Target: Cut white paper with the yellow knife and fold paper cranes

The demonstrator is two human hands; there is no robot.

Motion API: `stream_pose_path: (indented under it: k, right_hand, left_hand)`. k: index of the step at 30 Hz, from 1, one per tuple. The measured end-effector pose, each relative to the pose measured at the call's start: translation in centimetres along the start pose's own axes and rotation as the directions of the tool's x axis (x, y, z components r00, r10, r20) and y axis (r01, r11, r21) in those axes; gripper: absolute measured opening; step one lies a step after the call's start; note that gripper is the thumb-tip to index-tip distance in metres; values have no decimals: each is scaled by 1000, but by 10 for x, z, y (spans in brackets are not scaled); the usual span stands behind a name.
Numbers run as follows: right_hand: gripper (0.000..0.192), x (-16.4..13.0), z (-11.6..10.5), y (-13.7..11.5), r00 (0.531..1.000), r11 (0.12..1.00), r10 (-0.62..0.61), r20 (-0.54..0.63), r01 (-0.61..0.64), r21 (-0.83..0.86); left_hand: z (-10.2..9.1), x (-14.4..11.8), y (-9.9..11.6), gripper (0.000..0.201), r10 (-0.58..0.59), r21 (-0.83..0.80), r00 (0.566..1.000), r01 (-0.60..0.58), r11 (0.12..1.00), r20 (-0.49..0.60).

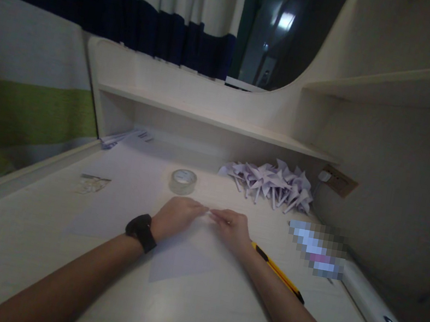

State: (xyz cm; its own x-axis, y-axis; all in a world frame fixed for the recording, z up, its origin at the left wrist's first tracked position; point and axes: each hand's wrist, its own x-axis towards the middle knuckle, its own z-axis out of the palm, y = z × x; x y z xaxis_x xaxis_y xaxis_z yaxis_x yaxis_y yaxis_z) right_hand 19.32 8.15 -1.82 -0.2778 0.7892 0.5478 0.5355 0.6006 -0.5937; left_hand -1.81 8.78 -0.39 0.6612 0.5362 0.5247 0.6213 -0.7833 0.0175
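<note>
My left hand (180,216) wears a black watch (142,230) on its wrist and is closed in a pinch. My right hand (233,229) meets it fingertip to fingertip, also pinching. Between them shows a tiny whitish bit, too small to name. Below the hands a white paper sheet (180,263) lies flat, partly hidden by my left arm. Just beyond my left hand stands a roll of clear tape (183,182). A yellow and black utility knife (281,272) lies beside my right forearm, partly covered by it.
Folded paper pinwheels (269,182) are heaped at the back right. White paper sheets (126,167) lie on the left, with a small pile of bits (93,184) on them. A blurred-out device (314,248) and a white power strip (373,303) line the right side. A shelf (206,115) spans the back.
</note>
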Motion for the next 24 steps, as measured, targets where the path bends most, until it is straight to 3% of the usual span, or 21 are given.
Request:
stream_pose_path:
  k: [3, 11, 24]
  right_hand:
    - [19, -1, -1, 0, 1000, 999, -3, 16, 4, -39]
    - [18, 0, -6, -5, 986, 981, -148, 70, 156, -113]
    - [16, 1, -1, -6, 988, 989, 114, 105, -123, 86]
  left_hand:
    - [1, 0, 0, 26, 2, -14, 1000, -2, 1000, 23]
    - [0, 0, 3, 21, -95, -100, 992, 103, 990, 86]
    - [8, 1, -1, 20, 0, -39, 996, 4, 999, 89]
